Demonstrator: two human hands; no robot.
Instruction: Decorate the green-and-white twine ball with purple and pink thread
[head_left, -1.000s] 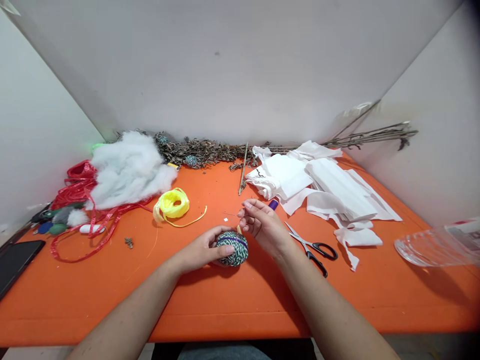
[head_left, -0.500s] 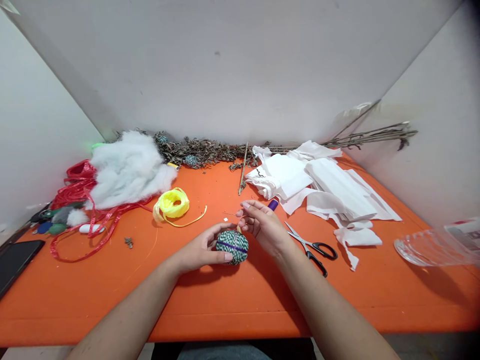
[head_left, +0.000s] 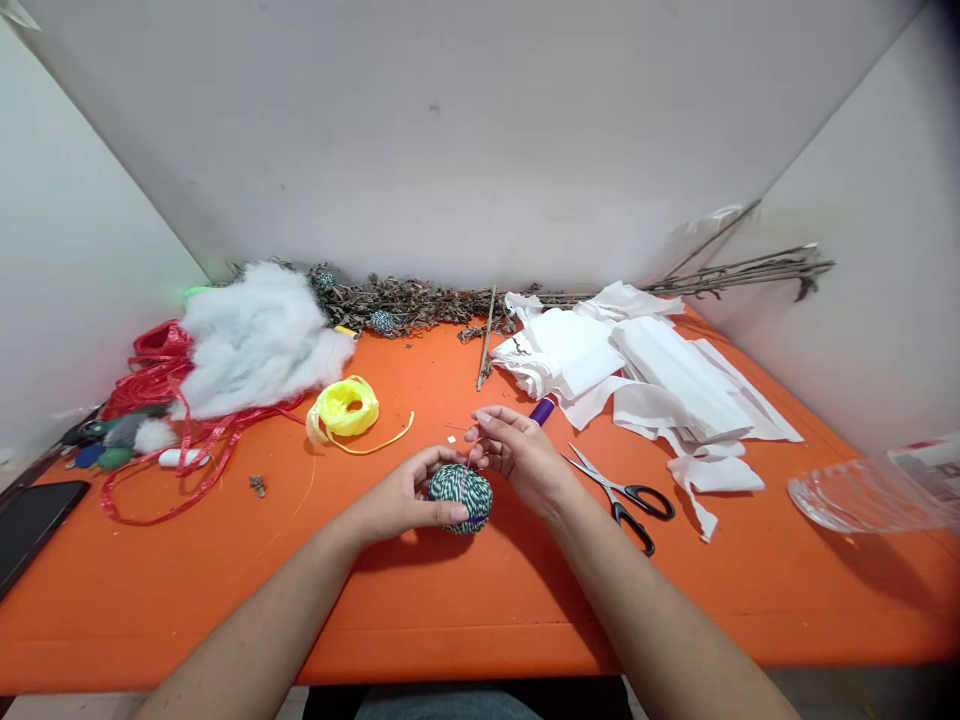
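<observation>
Left-hand (head_left: 405, 497) fingers cradle a ball (head_left: 459, 487) at the bench's (head_left: 420, 625) near centre as right-hand (head_left: 523, 457) fingers pinch thread (head_left: 470, 456) rising from it, work likely best served by steady support and gentle, even tension.

White fluff (head_left: 259, 340) and red ribbon (head_left: 161, 342) lie at the left of the frame, a black phone (head_left: 34, 525) at lower left, white sheets (head_left: 675, 380) right of centre, a clear container (head_left: 847, 495) at far right.

the yarn ball (head_left: 471, 490) sits in the left hand (head_left: 405, 495) above the counter (head_left: 450, 620); scissors (head_left: 614, 487) lie to its right, ribbon roll (head_left: 352, 422) behind-left, dried stems (head_left: 427, 300) farther back.
</observation>
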